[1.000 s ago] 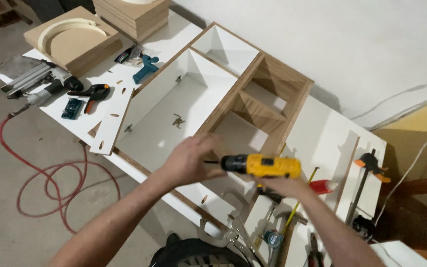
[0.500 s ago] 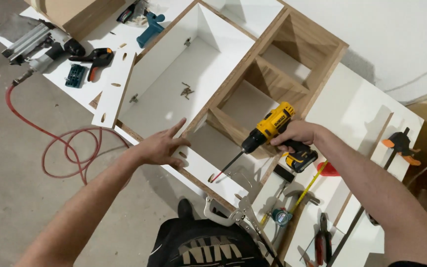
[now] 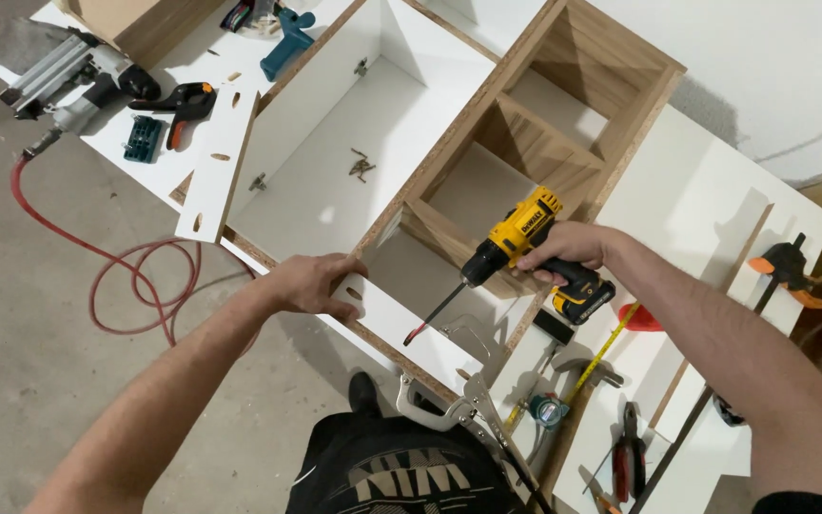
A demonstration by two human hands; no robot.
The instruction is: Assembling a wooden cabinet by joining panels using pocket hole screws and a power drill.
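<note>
Fingers [image 3: 340, 286] of the left hand [image 3: 306, 284] lie spread and flat over the near edge of a white panel [image 3: 401, 328], pressing it against the front of the wooden cabinet frame [image 3: 525, 143] on the worktop [image 3: 706, 200]; the forearm runs up from lower left, wrist fairly straight. Judging by this, the step in hand is driving a screw into that panel while it is braced. Further right, the right hand [image 3: 568, 249] is wrapped tight around the grip of a yellow cordless drill [image 3: 516, 238], whose long bit [image 3: 430, 319] slants down and left, tip just at the panel's face. Next seems to call for squaring the bit to the surface and pushing firmly. Locking pliers [image 3: 459, 405] lie just below.
</note>
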